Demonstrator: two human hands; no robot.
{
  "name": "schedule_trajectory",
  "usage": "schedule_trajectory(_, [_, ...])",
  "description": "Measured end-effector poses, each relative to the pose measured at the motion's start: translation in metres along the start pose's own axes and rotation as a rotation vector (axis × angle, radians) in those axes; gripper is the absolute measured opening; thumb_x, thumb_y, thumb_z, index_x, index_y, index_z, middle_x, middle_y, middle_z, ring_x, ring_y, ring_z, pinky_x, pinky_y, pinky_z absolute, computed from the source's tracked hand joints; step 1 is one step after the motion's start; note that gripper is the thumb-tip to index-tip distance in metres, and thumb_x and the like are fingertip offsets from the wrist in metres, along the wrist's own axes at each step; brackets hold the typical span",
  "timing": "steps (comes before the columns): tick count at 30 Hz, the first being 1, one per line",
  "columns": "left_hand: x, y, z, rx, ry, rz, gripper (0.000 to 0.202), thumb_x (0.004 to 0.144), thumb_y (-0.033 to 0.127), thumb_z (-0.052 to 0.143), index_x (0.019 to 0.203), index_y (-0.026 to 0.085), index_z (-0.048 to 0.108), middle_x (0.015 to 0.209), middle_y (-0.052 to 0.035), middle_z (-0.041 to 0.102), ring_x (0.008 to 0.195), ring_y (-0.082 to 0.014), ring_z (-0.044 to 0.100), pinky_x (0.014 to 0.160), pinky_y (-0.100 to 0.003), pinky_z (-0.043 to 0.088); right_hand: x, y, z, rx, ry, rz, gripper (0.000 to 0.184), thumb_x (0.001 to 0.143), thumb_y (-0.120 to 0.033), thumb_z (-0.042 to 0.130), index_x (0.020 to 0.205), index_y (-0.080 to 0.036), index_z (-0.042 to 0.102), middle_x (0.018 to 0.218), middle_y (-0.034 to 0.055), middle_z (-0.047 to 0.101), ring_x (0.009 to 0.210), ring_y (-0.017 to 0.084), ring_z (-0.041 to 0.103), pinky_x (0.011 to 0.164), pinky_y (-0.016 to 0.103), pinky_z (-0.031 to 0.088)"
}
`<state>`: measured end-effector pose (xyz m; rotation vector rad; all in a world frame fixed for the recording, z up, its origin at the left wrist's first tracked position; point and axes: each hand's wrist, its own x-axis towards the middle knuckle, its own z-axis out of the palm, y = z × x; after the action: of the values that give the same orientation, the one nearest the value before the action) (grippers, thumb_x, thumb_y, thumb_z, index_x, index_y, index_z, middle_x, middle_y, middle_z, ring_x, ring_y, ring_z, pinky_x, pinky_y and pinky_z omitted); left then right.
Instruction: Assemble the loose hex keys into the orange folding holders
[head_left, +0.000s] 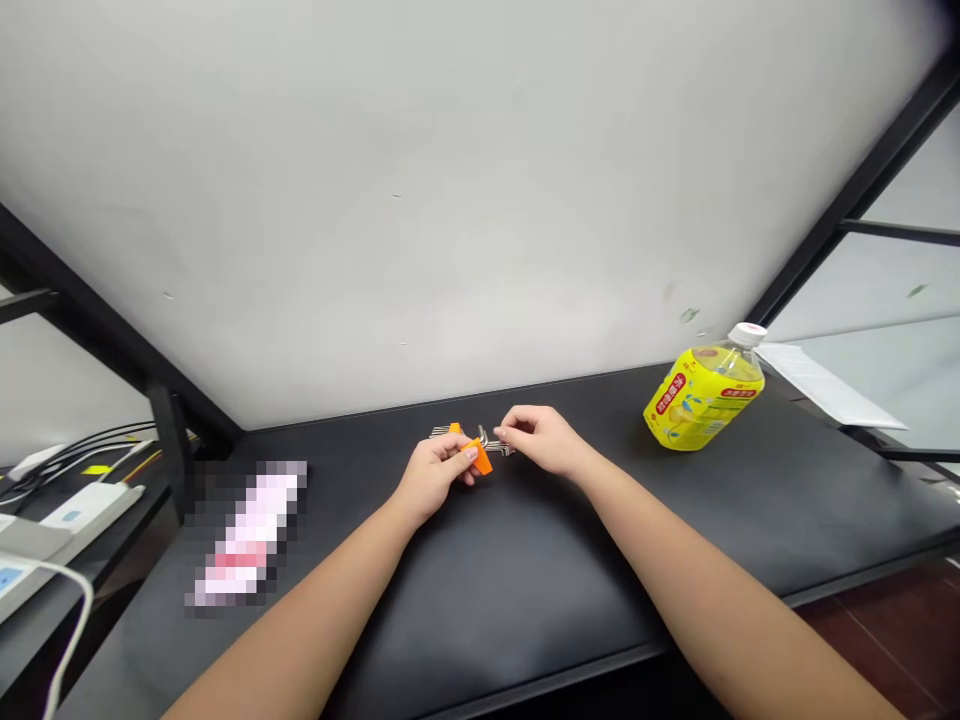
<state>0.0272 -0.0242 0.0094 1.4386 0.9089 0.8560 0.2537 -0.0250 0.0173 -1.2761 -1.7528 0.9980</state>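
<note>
My left hand (pixel 435 474) is closed around an orange holder (pixel 480 456) that carries a set of metal hex keys (pixel 450 431), held just above the black table (pixel 525 570) near its back edge. My right hand (pixel 541 438) is beside it, its fingers pinched on the ends of the keys (pixel 499 445) that stick out of the holder. Both forearms reach in from the bottom of the head view.
A yellow drink bottle (pixel 703 395) with a white cap lies on its side at the right back. A blurred pink and white object (pixel 247 535) lies at the left. White power strips and cables (pixel 67 505) sit beyond the left edge. A white wall stands behind.
</note>
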Motion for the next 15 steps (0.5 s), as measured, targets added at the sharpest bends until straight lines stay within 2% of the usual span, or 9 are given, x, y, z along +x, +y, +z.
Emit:
schedule_trajectory(2, [0.001, -0.001, 0.0, -0.001, 0.027, 0.007, 0.033, 0.082, 0.047, 0.077, 0.081, 0.014, 0.072, 0.075, -0.0046, 0.072, 0.059, -0.0118, 0.061, 0.061, -0.025, 0.051, 0.006, 0.009, -0.005, -0.21, 0.084, 0.016, 0.014, 0.089, -0.029, 0.064, 0.081, -0.019, 0.068, 0.081, 0.0019, 0.068, 0.074, 0.015, 0.059, 0.07, 0.028, 0.045])
schedule_trajectory(5, [0.001, -0.002, 0.0, 0.002, 0.049, 0.012, 0.033, 0.081, 0.047, 0.077, 0.083, 0.014, 0.072, 0.076, -0.0054, 0.073, 0.058, -0.0121, 0.061, 0.061, -0.025, 0.051, 0.014, 0.023, -0.008, -0.415, 0.054, 0.032, 0.008, 0.085, -0.017, 0.065, 0.083, -0.019, 0.073, 0.091, 0.0041, 0.068, 0.08, 0.015, 0.061, 0.075, 0.027, 0.045])
schedule_trajectory(10, [0.002, -0.003, -0.001, -0.003, 0.045, 0.015, 0.032, 0.082, 0.047, 0.076, 0.084, 0.015, 0.073, 0.077, -0.0061, 0.073, 0.059, -0.0125, 0.061, 0.061, -0.026, 0.051, 0.017, 0.028, -0.006, -0.503, 0.002, 0.053, 0.012, 0.083, -0.012, 0.064, 0.081, -0.019, 0.074, 0.093, 0.005, 0.067, 0.079, 0.015, 0.06, 0.075, 0.027, 0.044])
schedule_trajectory(15, [0.002, -0.003, -0.002, -0.006, 0.04, 0.024, 0.032, 0.082, 0.047, 0.077, 0.084, 0.015, 0.073, 0.078, -0.0062, 0.074, 0.06, -0.0126, 0.061, 0.061, -0.026, 0.052, 0.015, 0.023, -0.003, -0.465, 0.028, 0.067, 0.006, 0.086, -0.021, 0.068, 0.084, -0.019, 0.074, 0.091, 0.005, 0.067, 0.079, 0.016, 0.061, 0.073, 0.027, 0.044])
